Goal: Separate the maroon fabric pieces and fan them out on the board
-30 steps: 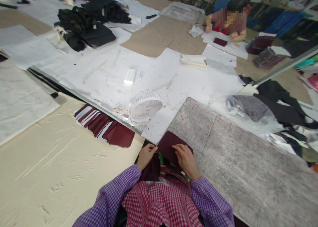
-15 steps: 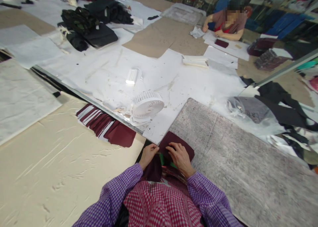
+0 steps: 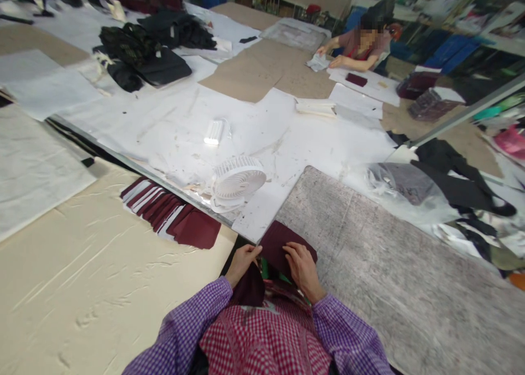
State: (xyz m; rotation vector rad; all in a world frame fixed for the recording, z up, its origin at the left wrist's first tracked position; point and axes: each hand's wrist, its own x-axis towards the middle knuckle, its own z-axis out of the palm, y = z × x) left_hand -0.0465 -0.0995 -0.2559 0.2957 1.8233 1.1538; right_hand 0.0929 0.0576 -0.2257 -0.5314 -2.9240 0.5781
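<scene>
A dark maroon fabric piece (image 3: pixel 281 241) lies at the near edge of the grey felt mat (image 3: pixel 394 276), right in front of me. My left hand (image 3: pixel 241 263) pinches its left edge with fingers closed. My right hand (image 3: pixel 301 268) rests on top of it, fingers curled and pressing on the cloth. More maroon cloth hangs below my left hand. A fanned row of cut maroon pieces (image 3: pixel 172 216) lies to the left on the cream sheet (image 3: pixel 82 276).
A small white fan (image 3: pixel 239 181) and a white ribbed block (image 3: pixel 214 132) sit on the white paper ahead. Black garments (image 3: pixel 139 52) are piled far left. Another person (image 3: pixel 356 44) works at the far side. Plastic bags and dark cloth (image 3: pixel 435 183) lie to the right.
The view has shifted slightly. My right hand's fingers have slid a little on the maroon piece; both hands stay on it in about the same place.
</scene>
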